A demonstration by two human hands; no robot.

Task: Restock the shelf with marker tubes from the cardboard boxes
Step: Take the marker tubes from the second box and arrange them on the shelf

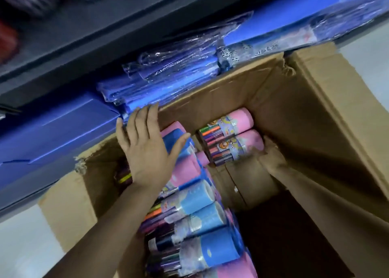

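**Two hands inside the open box of marker tubes**

The left hand [145, 147] lies with its fingers spread wide and nearly straight on top of a stack of marker tubes [195, 212] at the left side of the cardboard box [294, 113]. The palm presses on a tube with a blue cap; the fingertips reach the far wall of the box. The right hand [273, 157] goes deep into the box beside two pink-capped tubes [231, 139]. Its fingers are hidden behind the lower of them, so I cannot tell if it holds the tube or only touches it.

The tubes lie on their sides. They have clear bodies with coloured markers inside, a printed cartoon label, and a pink or blue cap. The stack under the left hand fills the left side of the box. The two pink tubes lie apart from it, near the far wall, with bare cardboard bottom between.

The box stands open, its flaps folded outward, on a pale floor [23, 242]. Just behind it is a dark shelf [84, 38], and under its edge lie blue packs in clear plastic wrap [172, 71].
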